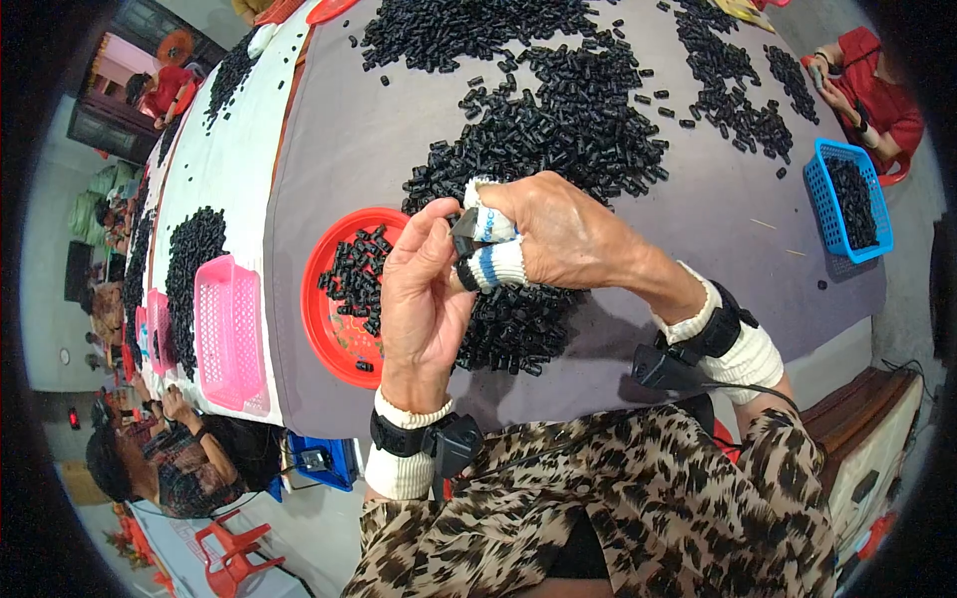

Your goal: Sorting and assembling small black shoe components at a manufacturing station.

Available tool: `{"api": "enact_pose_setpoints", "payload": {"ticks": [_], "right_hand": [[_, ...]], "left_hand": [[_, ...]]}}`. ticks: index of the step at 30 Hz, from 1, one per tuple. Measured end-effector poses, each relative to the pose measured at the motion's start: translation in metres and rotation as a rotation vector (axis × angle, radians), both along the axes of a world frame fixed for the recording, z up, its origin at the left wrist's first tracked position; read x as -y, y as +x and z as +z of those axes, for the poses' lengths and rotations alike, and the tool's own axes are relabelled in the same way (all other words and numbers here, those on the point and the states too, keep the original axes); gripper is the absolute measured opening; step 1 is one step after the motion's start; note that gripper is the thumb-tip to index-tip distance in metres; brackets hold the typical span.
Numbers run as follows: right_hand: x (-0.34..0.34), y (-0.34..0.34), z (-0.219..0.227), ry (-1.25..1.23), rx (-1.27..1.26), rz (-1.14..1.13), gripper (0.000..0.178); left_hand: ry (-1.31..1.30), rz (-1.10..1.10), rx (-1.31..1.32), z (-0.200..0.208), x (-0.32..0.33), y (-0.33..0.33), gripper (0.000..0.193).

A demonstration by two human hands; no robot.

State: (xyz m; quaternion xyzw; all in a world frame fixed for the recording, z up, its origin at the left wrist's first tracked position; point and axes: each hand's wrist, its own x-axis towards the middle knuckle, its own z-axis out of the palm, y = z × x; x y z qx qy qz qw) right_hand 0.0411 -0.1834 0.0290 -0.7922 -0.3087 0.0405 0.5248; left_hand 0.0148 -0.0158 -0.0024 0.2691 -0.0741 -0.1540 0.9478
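In front of my chest my two hands meet over a small black plastic piece (464,231). My left hand (424,299) is closed, its thumb and fingertips pinching the piece from the left. My right hand (578,231) is closed on it from the right; white coverings with blue marks (495,265) wrap its thumb and finger. The fingers partly hide the piece, so its exact kind cannot be told. Just below and left lies a round red tray (317,329) with many small black cylindrical parts. A big heap of the same black parts (538,130) spreads behind my hands.
A grey cloth (329,130) covers the table. A pink basket (227,339) stands on the neighbouring white table, and a blue basket (852,204) of black parts at the right edge. A person in red (877,95) sits far right; another person (189,448) sits left.
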Motion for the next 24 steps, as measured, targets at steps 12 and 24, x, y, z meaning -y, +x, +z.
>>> {"api": "enact_pose_setpoints", "payload": {"ticks": [12, 24], "right_hand": [[-0.001, -0.001, 0.001, 0.036, 0.005, -0.048, 0.044], [0.003, -0.002, 0.005, -0.040, -0.062, 0.008, 0.040]], "left_hand": [[0.092, 0.080, -0.050, 0.011, 0.005, -0.002, 0.021], [0.026, 0.002, -0.003, 0.001, -0.001, 0.001, 0.027]]}}
